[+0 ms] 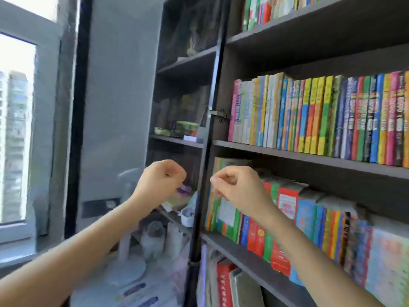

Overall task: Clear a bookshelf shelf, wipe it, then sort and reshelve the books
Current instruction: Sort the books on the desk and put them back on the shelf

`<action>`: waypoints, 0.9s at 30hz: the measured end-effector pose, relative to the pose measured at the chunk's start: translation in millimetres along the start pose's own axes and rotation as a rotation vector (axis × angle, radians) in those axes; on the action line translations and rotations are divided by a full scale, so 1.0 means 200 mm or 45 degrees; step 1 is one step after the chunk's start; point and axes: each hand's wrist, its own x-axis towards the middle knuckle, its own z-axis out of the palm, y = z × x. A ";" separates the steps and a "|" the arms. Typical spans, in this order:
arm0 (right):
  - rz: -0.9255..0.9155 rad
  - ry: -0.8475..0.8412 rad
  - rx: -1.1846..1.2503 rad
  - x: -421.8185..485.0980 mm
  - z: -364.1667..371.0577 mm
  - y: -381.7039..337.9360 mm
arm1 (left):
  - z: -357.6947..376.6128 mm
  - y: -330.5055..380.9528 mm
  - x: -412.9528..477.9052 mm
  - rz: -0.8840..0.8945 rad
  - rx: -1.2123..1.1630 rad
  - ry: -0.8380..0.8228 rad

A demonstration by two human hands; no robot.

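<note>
A dark bookshelf (287, 152) fills the right half of the view. Its middle shelf carries a long row of colourful upright books (321, 116). The shelf below holds another row of books (287, 218), some with books lying flat on top. My left hand (161, 181) is raised in front of the glass cabinet with its fingers curled and nothing in it. My right hand (236, 188) hovers in front of the left end of the lower row, fingers curled, holding nothing that I can see.
A glass-door cabinet (181, 129) with a black frame stands left of the bookshelf, holding small ornaments and jars. A window (15, 129) is at the far left. More books sit on the top shelf (265, 12) and the bottom shelf (225, 282).
</note>
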 end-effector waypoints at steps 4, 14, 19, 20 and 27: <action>-0.052 -0.226 0.224 -0.02 0.50 -0.29 | -0.48 -0.21 -0.23 -0.110 0.064 0.109; 0.078 -0.803 0.618 -0.41 1.82 -1.10 | -1.83 -0.86 -0.87 -0.571 0.382 0.318; 0.368 -0.953 0.626 -0.56 2.36 -1.13 | -2.23 -1.26 -1.15 -0.874 0.446 0.309; 0.440 -0.972 0.615 -0.59 2.45 -1.11 | -2.27 -1.35 -1.20 -0.937 0.450 0.303; 1.001 -0.938 0.241 -0.93 3.02 -0.64 | -2.38 -2.00 -1.51 -1.360 0.443 0.301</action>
